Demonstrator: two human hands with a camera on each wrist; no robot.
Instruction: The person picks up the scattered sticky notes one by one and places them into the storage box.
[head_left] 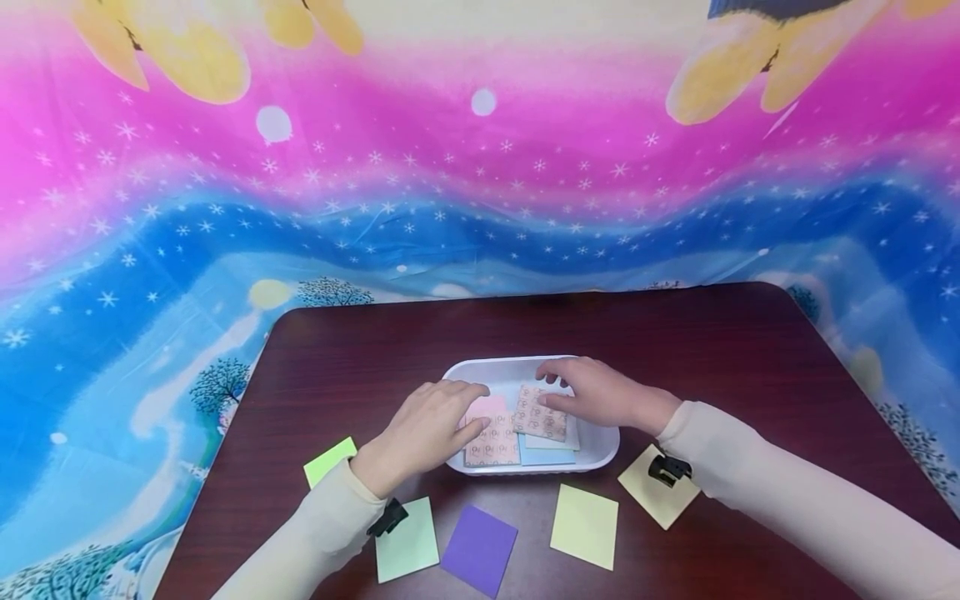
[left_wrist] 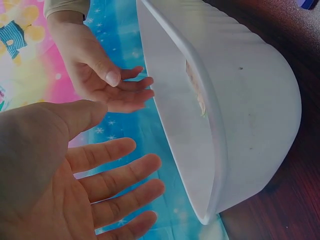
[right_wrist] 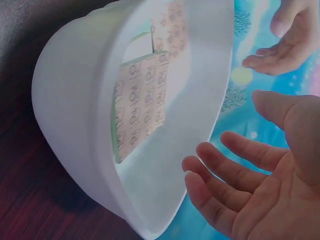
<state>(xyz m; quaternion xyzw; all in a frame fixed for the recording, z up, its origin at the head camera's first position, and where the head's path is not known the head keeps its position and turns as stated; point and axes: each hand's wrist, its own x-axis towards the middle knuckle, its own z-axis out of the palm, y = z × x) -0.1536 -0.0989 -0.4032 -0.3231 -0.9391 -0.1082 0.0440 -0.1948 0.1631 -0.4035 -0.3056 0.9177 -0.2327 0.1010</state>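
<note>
A white plastic basin (head_left: 600,454) stands on the table with several square sheets inside. Two of them, a patterned pinkish square (head_left: 491,442) and a patterned beige square (head_left: 542,414), lie on top of a light blue square (head_left: 546,456). Above the basin's left side hovers my left hand (head_left: 423,429), its fingers extended and holding nothing. My right hand (head_left: 600,392) is over the right side, fingers loosely bent and apart from the sheets. In the right wrist view the beige square (right_wrist: 142,102) leans by the basin wall, and my right hand (right_wrist: 250,185) is empty.
In front of the basin lie a purple square (head_left: 480,550), a pale yellow square (head_left: 585,527), a mint green square (head_left: 408,546) and a tan square (head_left: 656,492). A bright green square (head_left: 327,460) is partly behind my left arm. A printed cloth (head_left: 480,183) hangs behind the table (head_left: 360,350).
</note>
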